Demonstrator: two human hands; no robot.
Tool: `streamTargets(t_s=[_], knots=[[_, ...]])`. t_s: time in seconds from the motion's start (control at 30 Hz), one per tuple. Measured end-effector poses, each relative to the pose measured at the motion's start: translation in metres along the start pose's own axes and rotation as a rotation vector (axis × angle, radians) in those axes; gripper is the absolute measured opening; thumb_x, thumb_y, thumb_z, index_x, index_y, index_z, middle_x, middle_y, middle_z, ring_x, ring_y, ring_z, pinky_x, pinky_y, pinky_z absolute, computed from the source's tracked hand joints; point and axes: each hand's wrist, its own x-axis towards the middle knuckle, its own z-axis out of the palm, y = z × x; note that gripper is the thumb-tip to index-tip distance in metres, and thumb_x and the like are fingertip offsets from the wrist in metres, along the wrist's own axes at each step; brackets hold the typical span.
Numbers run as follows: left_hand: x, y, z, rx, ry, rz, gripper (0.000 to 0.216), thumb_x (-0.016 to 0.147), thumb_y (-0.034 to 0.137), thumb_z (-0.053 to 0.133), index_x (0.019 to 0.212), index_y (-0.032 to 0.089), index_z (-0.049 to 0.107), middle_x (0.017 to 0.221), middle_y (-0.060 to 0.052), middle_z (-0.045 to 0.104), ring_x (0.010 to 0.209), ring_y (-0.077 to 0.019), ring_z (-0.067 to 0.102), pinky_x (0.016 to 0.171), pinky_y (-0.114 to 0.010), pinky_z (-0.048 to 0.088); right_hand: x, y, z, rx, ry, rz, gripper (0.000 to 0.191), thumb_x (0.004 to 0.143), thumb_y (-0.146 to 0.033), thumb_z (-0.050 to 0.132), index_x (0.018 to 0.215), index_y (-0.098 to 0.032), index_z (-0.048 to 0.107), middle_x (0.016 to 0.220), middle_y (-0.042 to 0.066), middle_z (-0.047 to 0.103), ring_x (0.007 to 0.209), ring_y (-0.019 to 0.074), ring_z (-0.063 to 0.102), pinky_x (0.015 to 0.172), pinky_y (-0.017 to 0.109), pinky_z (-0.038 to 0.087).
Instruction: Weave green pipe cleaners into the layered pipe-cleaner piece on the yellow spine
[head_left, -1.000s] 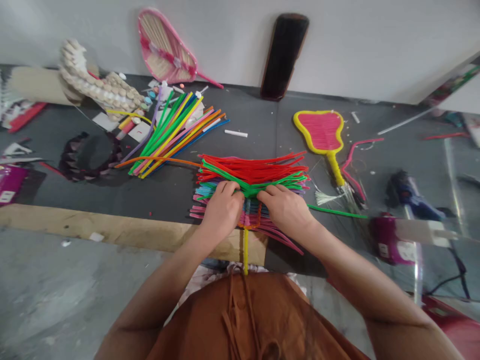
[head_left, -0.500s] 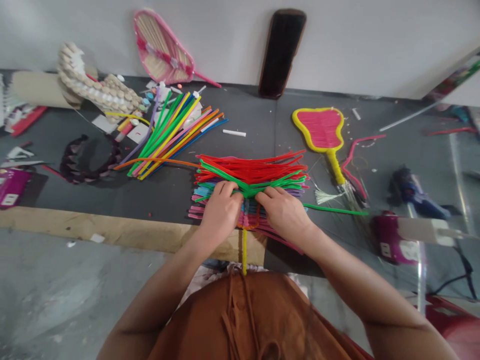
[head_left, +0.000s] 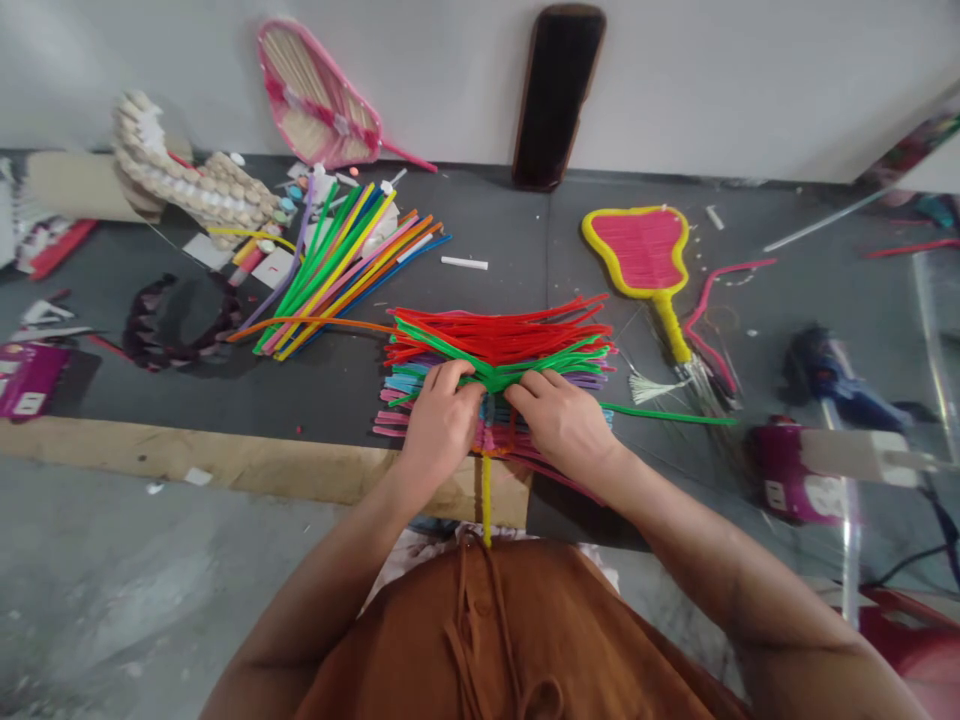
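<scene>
A wide bundle of pipe cleaners lies crosswise in front of me, with red pipe cleaners (head_left: 499, 335) at its far side and green pipe cleaners (head_left: 499, 376) just nearer, bent at the middle. Blue, purple and pink ones show closer to me. My left hand (head_left: 446, 415) is closed on the green ones left of the centre. My right hand (head_left: 562, 415) pinches them right of the centre. Fingertips on both sides are partly hidden. Toward my body runs a yellow pipe cleaner stem (head_left: 487, 500). One long green end sticks out past my right hand.
Loose coloured pipe cleaners (head_left: 330, 280) lie at left, beside a dark braided band (head_left: 180, 320). A phone (head_left: 559, 95) leans on the wall near a pink fan (head_left: 322, 100). To the right are a yellow-edged pink fan (head_left: 641, 255) and a blue glue gun (head_left: 840, 375).
Both hands keep their hold on the green pipe cleaners, almost unmoved. The whole view has shifted slightly.
</scene>
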Motion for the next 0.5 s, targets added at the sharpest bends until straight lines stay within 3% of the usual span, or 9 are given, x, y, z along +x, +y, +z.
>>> streamTargets(t_s=[0.17, 0.3, 0.5], knots=[[-0.004, -0.004, -0.002, 0.022, 0.014, 0.032, 0.020, 0.093, 0.017, 0.048, 0.089, 0.015, 0.068, 0.110, -0.011, 0.058, 0.104, -0.0228, 0.052, 0.093, -0.037, 0.048, 0.000, 0.001, -0.005, -0.003, -0.040, 0.027, 0.021, 0.095, -0.015, 0.045, 0.099, -0.019, 0.065, 0.096, 0.008, 0.063, 0.090, 0.0212, 0.051, 0.070, 0.030, 0.033], [-0.009, -0.004, -0.005, 0.113, 0.048, 0.048, 0.016, 0.091, 0.021, 0.055, 0.087, 0.020, 0.071, 0.113, -0.008, 0.060, 0.113, -0.0264, 0.048, 0.102, -0.044, 0.041, -0.001, 0.005, -0.007, -0.006, -0.048, 0.006, 0.022, 0.094, -0.014, 0.046, 0.099, -0.022, 0.066, 0.096, 0.006, 0.064, 0.090, 0.0200, 0.052, 0.070, 0.029, 0.033], [-0.015, -0.001, -0.003, 0.111, 0.092, -0.043, 0.011, 0.088, 0.026, 0.062, 0.086, 0.028, 0.073, 0.114, -0.003, 0.065, 0.116, -0.0268, 0.047, 0.106, -0.052, 0.029, 0.000, 0.006, -0.002, -0.032, 0.008, -0.027, 0.021, 0.093, -0.012, 0.047, 0.096, -0.021, 0.066, 0.092, 0.005, 0.064, 0.089, 0.0196, 0.052, 0.072, 0.028, 0.034]])
